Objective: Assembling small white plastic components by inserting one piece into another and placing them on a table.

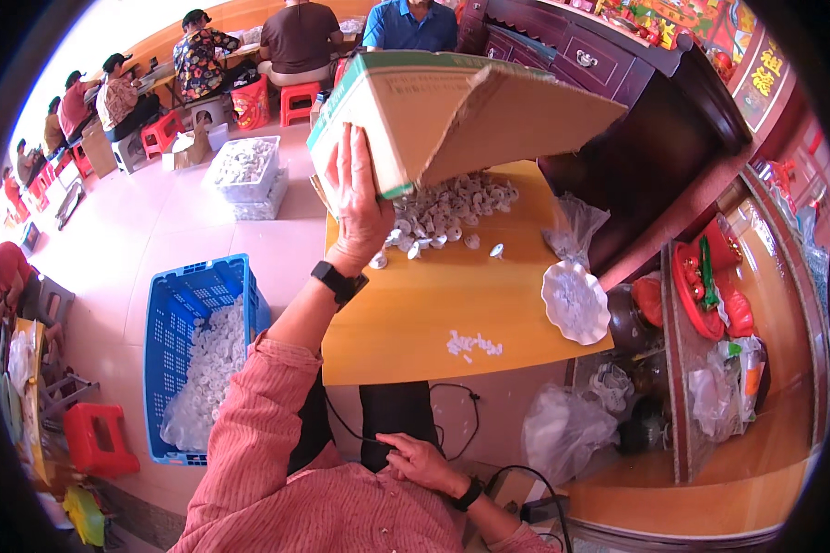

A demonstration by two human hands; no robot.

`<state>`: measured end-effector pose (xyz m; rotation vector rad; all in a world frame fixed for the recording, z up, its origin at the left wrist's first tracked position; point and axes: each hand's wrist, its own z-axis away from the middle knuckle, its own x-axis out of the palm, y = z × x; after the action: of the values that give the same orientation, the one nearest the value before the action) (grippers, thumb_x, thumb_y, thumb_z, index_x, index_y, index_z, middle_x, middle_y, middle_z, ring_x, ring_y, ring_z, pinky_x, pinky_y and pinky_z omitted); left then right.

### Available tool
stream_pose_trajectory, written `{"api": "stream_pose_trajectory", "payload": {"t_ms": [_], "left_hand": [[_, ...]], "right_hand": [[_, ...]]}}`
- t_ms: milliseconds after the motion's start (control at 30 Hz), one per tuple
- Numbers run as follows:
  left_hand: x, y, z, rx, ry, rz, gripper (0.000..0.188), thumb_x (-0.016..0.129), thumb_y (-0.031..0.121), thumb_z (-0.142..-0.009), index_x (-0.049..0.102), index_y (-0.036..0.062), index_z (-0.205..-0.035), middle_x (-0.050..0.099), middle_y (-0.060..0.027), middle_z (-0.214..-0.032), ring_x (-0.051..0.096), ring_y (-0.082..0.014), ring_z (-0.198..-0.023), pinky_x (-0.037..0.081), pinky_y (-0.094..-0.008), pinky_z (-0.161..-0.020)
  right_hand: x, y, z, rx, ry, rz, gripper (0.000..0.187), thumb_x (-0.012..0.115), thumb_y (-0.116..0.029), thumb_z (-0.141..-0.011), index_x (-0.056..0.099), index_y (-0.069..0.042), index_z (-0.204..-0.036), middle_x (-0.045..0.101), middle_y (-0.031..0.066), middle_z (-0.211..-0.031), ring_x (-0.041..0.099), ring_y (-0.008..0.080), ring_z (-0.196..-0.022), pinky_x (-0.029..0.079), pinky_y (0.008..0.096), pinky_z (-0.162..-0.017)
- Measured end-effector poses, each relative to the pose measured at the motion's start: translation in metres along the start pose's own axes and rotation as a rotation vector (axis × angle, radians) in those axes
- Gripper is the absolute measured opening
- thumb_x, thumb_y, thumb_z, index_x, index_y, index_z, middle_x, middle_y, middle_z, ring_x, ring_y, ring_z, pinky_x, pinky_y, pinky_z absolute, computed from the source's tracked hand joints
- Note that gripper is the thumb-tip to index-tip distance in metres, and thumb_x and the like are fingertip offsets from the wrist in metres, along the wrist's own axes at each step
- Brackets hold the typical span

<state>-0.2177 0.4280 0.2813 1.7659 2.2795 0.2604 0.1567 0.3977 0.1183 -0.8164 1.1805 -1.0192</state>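
My left hand (358,207) is raised at the far left of the yellow table (415,318), gripping a cardboard box (406,111). Its fingers lie along the box's side, and the thumb is hidden. The box is tilted, with a flap sticking out to the right. Beneath and beside it, a heap of small white round plastic parts (447,210) covers the far part of the table. Low over my lap, my right hand (424,464) holds nothing, its fingers loosely stretched out. Near the table's front edge lies a small scatter of tiny white pieces (473,345).
A white scalloped dish (575,302) of small pieces stands at the table's right edge, by a clear plastic bag (576,229). On the left floor sits a blue crate (198,355) of white parts. A dark cabinet (650,138) rises at right. Several people work farther back.
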Motion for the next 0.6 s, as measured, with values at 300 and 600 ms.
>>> {"api": "stream_pose_trajectory", "payload": {"t_ms": [300, 600], "left_hand": [[0.008, -0.041, -0.026, -0.127, 0.180, -0.022, 0.072, 0.059, -0.010, -0.077, 0.046, -0.0006, -0.147, 0.050, -0.0247, -0.145, 0.047, -0.0429, -0.131, 0.038, -0.0483, -0.113], [-0.008, -0.069, -0.021, -0.256, 0.194, -0.092, 0.078, 0.066, -0.005, -0.074, 0.043, -0.0008, -0.148, 0.049, -0.0249, -0.146, 0.046, -0.0435, -0.132, 0.035, -0.0507, -0.113]], "right_hand": [[-0.008, -0.014, -0.001, 0.097, -0.054, -0.031, 0.043, 0.052, -0.011, -0.099, 0.052, -0.007, -0.142, 0.062, 0.0133, -0.118, 0.070, 0.0186, -0.075, 0.057, 0.0330, -0.073], [-0.008, -0.017, -0.005, 0.110, -0.055, -0.024, 0.042, 0.055, -0.011, -0.099, 0.054, -0.007, -0.141, 0.064, 0.0123, -0.113, 0.069, 0.0166, -0.072, 0.056, 0.0306, -0.071]]}}
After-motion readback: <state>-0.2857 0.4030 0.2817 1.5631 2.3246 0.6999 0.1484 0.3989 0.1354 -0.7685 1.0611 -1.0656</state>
